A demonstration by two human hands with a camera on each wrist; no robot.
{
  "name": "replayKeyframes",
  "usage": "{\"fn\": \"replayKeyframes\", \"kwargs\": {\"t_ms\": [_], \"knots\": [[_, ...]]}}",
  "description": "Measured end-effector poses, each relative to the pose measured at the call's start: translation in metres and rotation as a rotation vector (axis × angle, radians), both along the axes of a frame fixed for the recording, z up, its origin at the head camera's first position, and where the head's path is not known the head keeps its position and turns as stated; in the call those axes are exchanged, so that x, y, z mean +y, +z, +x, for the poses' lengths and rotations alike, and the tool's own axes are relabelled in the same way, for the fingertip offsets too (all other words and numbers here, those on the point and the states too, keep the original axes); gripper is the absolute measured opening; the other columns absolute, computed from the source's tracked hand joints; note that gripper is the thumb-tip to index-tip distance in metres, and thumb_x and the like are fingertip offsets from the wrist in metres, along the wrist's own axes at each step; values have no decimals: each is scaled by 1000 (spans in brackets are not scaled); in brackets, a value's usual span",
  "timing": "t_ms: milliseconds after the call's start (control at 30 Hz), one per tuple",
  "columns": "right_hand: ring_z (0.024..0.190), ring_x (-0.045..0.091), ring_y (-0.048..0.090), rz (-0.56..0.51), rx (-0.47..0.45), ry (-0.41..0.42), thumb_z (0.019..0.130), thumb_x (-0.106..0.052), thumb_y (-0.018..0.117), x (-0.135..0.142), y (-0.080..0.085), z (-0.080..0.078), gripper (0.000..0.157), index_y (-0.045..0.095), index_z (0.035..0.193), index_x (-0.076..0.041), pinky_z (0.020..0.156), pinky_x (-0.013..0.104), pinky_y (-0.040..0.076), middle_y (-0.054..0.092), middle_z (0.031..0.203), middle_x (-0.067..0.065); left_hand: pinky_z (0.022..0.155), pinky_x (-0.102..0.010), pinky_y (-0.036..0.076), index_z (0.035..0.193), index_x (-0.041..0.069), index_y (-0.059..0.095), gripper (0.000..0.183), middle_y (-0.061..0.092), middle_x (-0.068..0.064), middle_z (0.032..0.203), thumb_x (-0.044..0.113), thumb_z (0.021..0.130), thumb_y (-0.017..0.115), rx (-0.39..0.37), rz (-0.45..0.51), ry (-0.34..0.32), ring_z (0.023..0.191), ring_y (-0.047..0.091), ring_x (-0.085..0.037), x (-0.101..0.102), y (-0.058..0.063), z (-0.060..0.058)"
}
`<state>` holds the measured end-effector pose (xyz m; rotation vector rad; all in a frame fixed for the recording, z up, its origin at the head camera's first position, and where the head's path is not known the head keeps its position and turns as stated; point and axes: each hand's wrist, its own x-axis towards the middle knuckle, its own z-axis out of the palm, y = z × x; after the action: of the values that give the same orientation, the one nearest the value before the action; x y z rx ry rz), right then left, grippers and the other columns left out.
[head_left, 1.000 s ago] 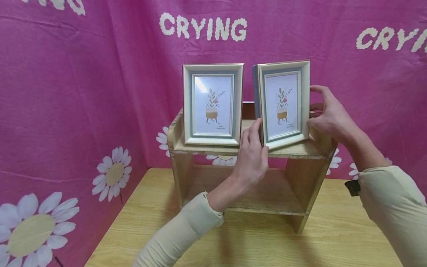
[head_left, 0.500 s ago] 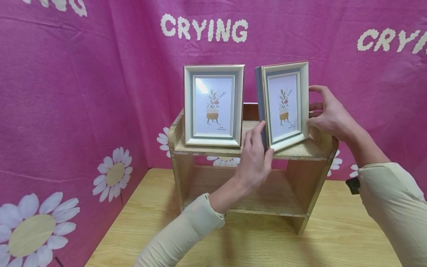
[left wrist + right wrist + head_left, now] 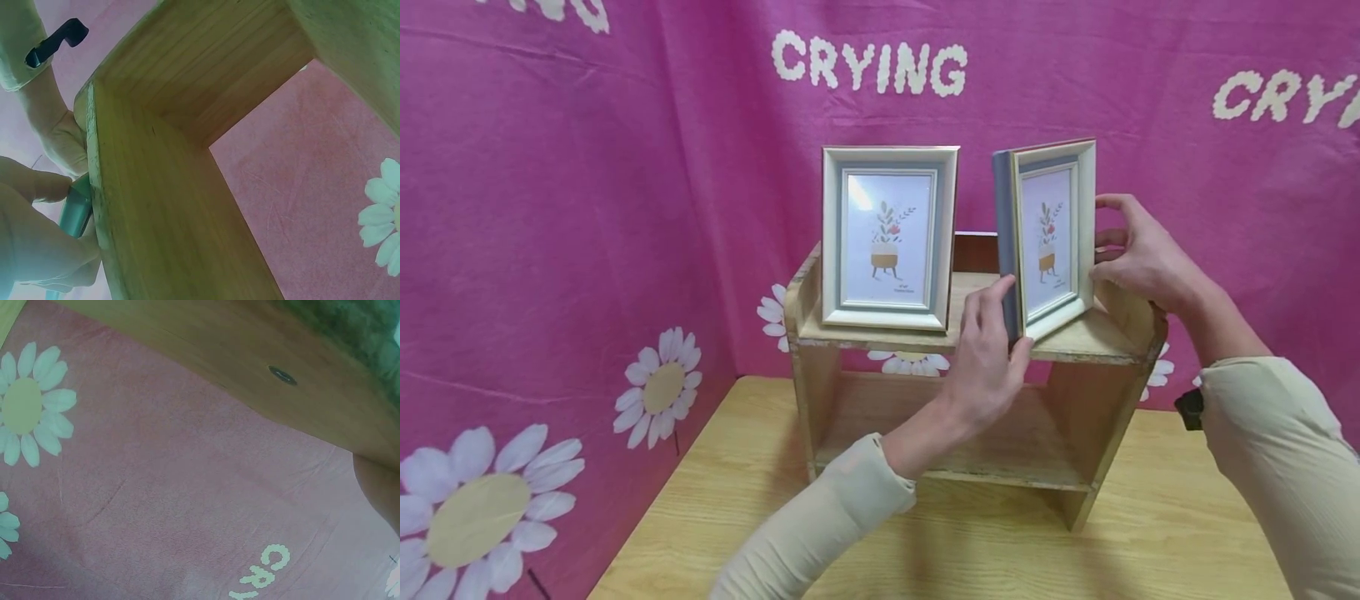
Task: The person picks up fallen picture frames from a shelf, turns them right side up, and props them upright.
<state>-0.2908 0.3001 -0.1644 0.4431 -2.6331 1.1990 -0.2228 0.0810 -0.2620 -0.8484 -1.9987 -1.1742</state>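
A cream photo frame with a blue-grey edge [image 3: 1051, 242] stands turned at an angle on the right part of the wooden shelf's top board [image 3: 1071, 342]. My left hand [image 3: 988, 367] pinches its lower left corner, the thumb at the front and the fingers along the side. At its right edge my right hand [image 3: 1146, 254] grips, with some fingertips hidden behind the frame. In the left wrist view, the left hand [image 3: 37, 244] has its thumb on the frame's corner [image 3: 76, 209]. A matching photo frame [image 3: 891, 242] stands upright on the left part of the board, facing forward.
The small wooden shelf [image 3: 801, 400] has side panels and a lower board, and stands on a light wooden table [image 3: 715, 500]. A pink cloth [image 3: 700, 125] with daisies and lettering hangs behind and to the left.
The right photo frame has turned, its left edge swinging forward and to the right, so more of its blue-grey side shows. My left hand has moved right with it; the right hand stays nearly still.
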Motion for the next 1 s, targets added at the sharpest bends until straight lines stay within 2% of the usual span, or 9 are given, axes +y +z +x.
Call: {"fn": "replayKeyframes", "kwargs": {"t_ms": [167,233,333,400,467,633,700,900,1000], "knots": [[124,49,51,15,4,-1,86,12,59,2,0,-3,88,10,155,-11,106,62,39,48,136,37,100,-23,49,143,0,31,66,45,-23,135,-5,88,68,44,-10,-1,118,54,-30,2,-1,-1],[124,48,52,26,6,-4,86,12,59,2,0,-5,88,10,155,-12,105,59,41,49,135,37,101,-25,48,143,1,31,67,46,-22,137,-4,88,68,56,-21,9,120,52,-30,3,-1,-1],[123,45,53,39,12,1,86,12,59,2,0,-7,88,11,155,-11,98,36,51,50,134,36,104,-28,47,144,1,30,68,49,-21,139,-2,88,69,59,-39,22,124,51,-31,4,-1,-1],[123,43,54,42,14,7,85,13,59,3,-1,-9,88,11,155,-11,87,21,51,51,134,36,106,-28,45,145,2,30,68,51,-20,139,-1,88,69,55,-48,29,125,51,-31,5,-1,-1],[119,37,57,40,17,15,85,13,59,3,-1,-11,88,11,155,-11,77,11,48,51,134,37,107,-29,44,145,2,30,69,51,-20,139,-1,88,70,52,-54,35,126,51,-32,5,-1,-1],[99,6,63,29,25,24,85,14,58,3,-2,-15,86,12,154,-11,76,11,50,52,132,37,100,-25,49,144,2,31,69,52,-20,136,1,88,70,62,-68,54,119,54,-30,7,-1,-2],[93,-1,62,26,31,25,85,14,58,2,-2,-16,85,13,154,-11,76,12,50,52,131,38,98,-25,50,144,2,31,68,52,-20,135,1,88,71,73,-68,58,118,55,-29,7,-2,-3],[91,-1,62,22,53,33,87,12,57,-2,-3,-16,82,15,153,-12,75,12,51,54,128,39,96,-24,50,143,2,34,67,54,-20,132,1,87,72,128,-65,86,113,56,-27,9,-6,-6],[88,-2,62,26,70,35,87,14,56,-2,-4,-16,80,15,153,-10,74,12,51,54,126,40,93,-24,52,142,1,35,67,55,-21,130,-1,86,72,149,-61,79,109,56,-28,10,-6,-6]]}}
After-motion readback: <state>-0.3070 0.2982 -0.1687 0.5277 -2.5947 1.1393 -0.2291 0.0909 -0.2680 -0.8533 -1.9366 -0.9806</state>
